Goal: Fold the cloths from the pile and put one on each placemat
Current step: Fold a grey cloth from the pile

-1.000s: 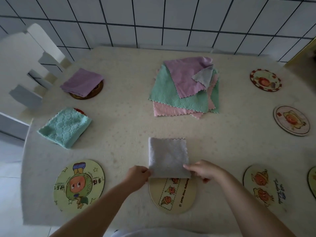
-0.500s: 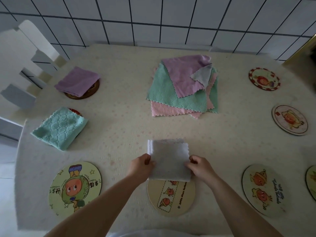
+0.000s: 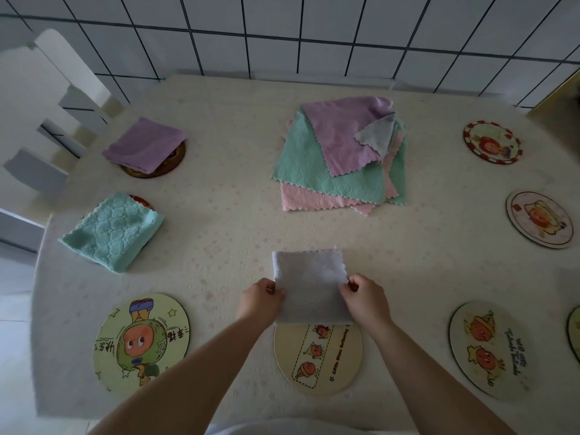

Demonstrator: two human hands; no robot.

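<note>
head view: my left hand (image 3: 262,298) and right hand (image 3: 365,299) each pinch a side edge of the folded grey cloth (image 3: 309,285), its near edge overlapping the placemat (image 3: 318,359) on the tabletop (image 3: 219,230). it looks light, soft and floppy, so i'd keep hold of both sides.

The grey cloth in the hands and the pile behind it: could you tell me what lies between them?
Nothing: the head view shows only bare tabletop between the grey cloth and the pile.
</note>
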